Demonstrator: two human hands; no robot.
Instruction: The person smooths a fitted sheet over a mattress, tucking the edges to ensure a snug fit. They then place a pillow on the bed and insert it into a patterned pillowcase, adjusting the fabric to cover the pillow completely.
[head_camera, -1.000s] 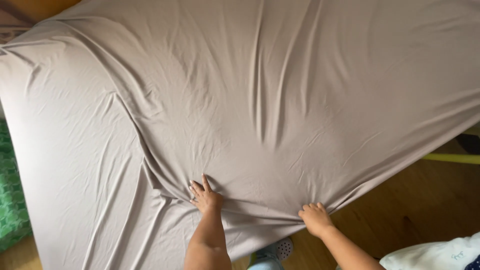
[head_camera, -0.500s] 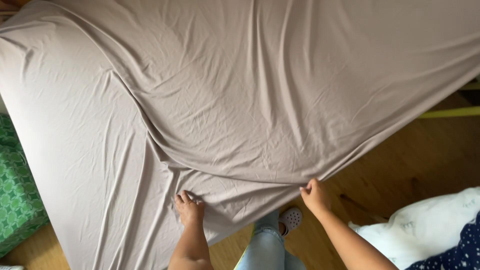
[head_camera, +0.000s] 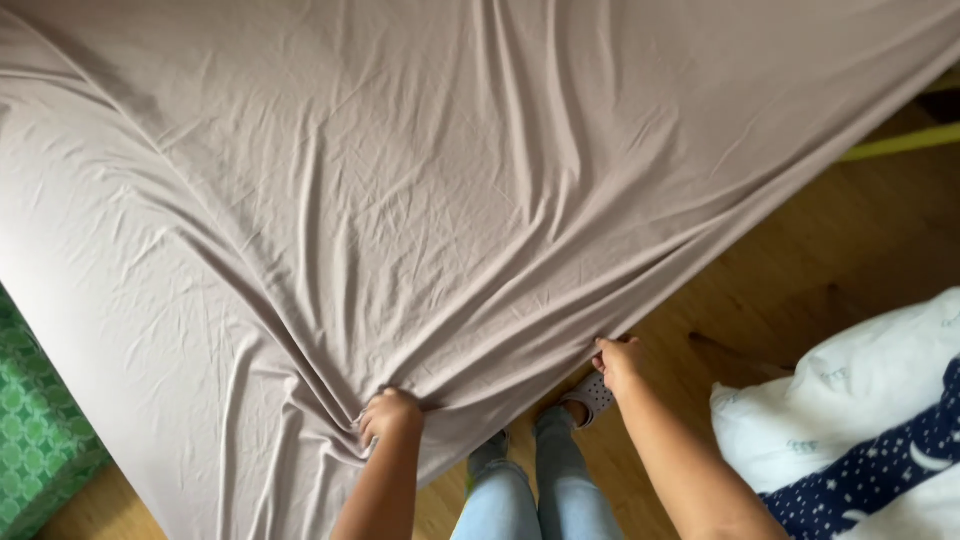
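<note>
Beyond both hands, a wide mauve-grey stretchy cotton bed sheet (head_camera: 420, 200) is spreading over the bed and filling most of the view. The left hand (head_camera: 388, 418) is closing into a fist on a bunched fold of the sheet's near edge, with creases fanning away from its knuckles. The right hand (head_camera: 618, 362) is pinching the same hem between fingers and thumb, a little to the right of and beyond the left one, where the fabric is hanging off over the brown wooden plank floor (head_camera: 800, 270). Below the hands, the person's legs in light blue jeans (head_camera: 545, 490) are standing close to the bed. To the right of the right hand, a white duvet with a navy star-and-moon pattern (head_camera: 860, 430) is lying on the floor. Left of the left hand, a green patterned cloth (head_camera: 40, 430) is showing beside the bed. As a judgement, the taut fabric could be slipping out of the lighter right-hand pinch, since the tension lines are running straight toward that grip.
</note>
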